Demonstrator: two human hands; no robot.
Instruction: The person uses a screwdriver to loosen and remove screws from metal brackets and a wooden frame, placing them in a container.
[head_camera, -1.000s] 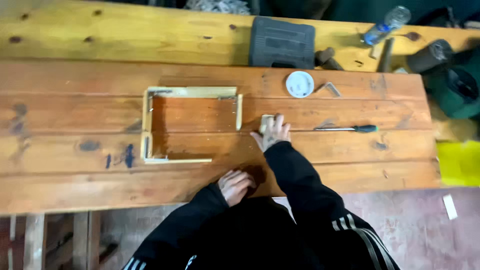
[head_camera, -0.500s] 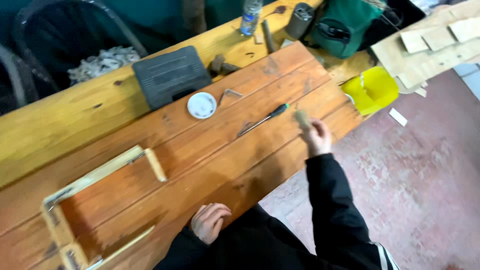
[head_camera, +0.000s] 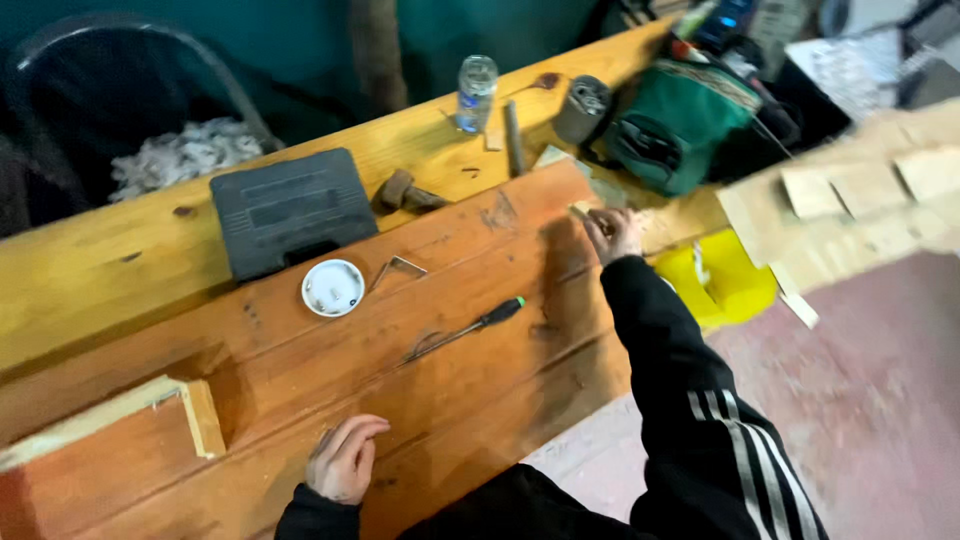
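Observation:
My right hand (head_camera: 615, 232) reaches out to the right end of the wooden workbench (head_camera: 480, 260) and is closed on a small pale wooden piece (head_camera: 583, 211) held at its fingertips. My left hand (head_camera: 343, 460) rests on the bench's near edge with its fingers loosely curled and nothing in it. A screwdriver with a black and green handle (head_camera: 466, 328) lies between the two hands. The corner of a pale wooden frame (head_camera: 195, 412) shows at the lower left.
A dark plastic case (head_camera: 288, 208), a round white disc (head_camera: 332, 288) and a bent metal key (head_camera: 395, 266) lie on the bench. A plastic bottle (head_camera: 476, 92), a green bag (head_camera: 668, 128), a yellow bin (head_camera: 722, 280) and stacked wooden boards (head_camera: 850, 205) stand toward the right.
My view has swung right and the frame has slid to the lower left. My right hand carried the small wooden piece from beside the frame out to the bench's right end. My left hand stayed put.

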